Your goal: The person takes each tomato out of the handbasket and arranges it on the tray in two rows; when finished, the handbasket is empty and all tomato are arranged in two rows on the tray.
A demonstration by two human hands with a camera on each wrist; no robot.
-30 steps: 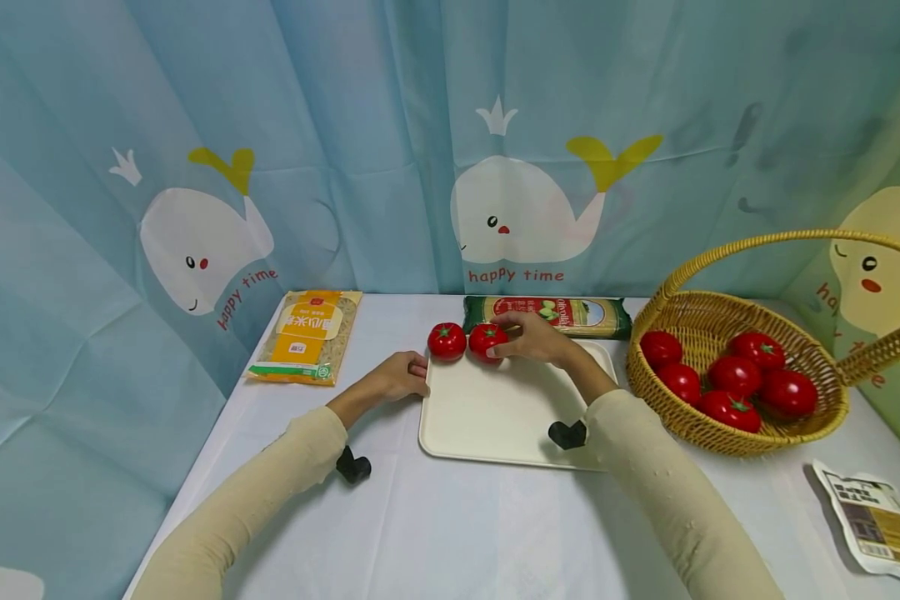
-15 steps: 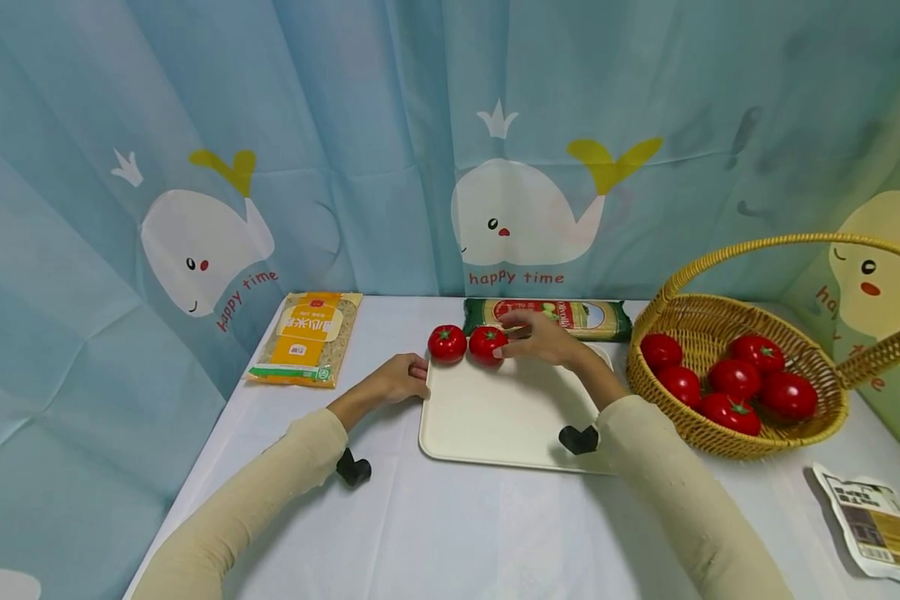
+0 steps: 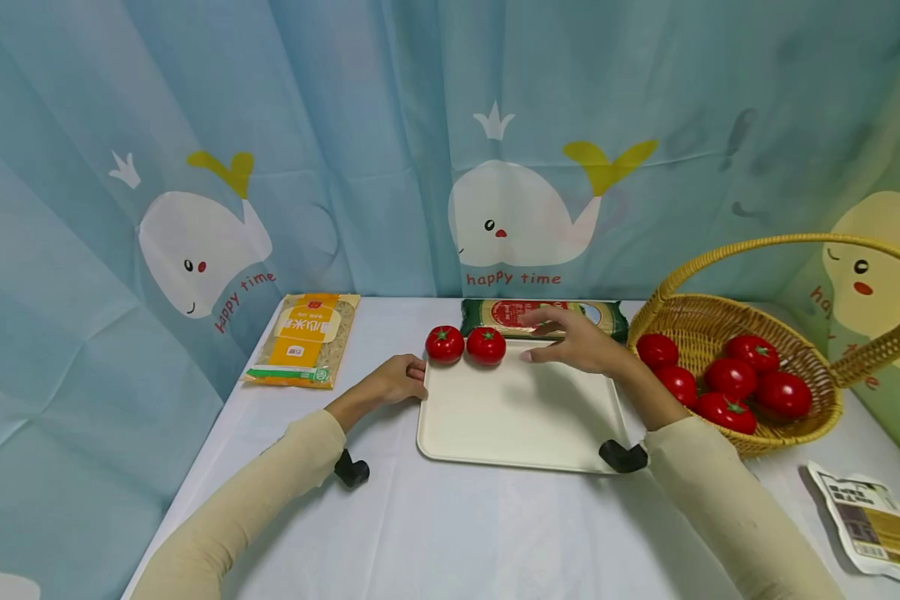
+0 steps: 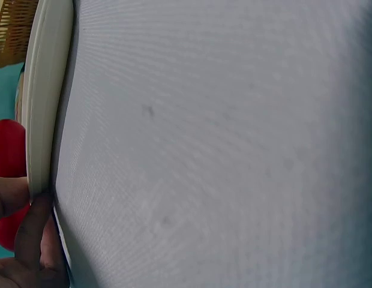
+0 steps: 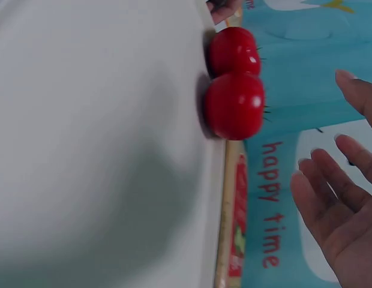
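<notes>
Nearest, at the right, a white-and-brown pouch is laid on the cloth-covered table. Farther in, a cream tray is pinched at its left rim by the left hand, its thumb set above the edge. The right hand is held over the tray, thumb and fingers parted wide around nothing; it has just been drawn rightward from the right tomato, which was touched by it half a second ago. That tomato can thus be judged released: it is left stem-up toward the tray's far left corner, close beside the left tomato. Six basket tomatoes are kept in the wicker basket. Behind the tray a green packet is placed, backed by a blue curtain.
</notes>
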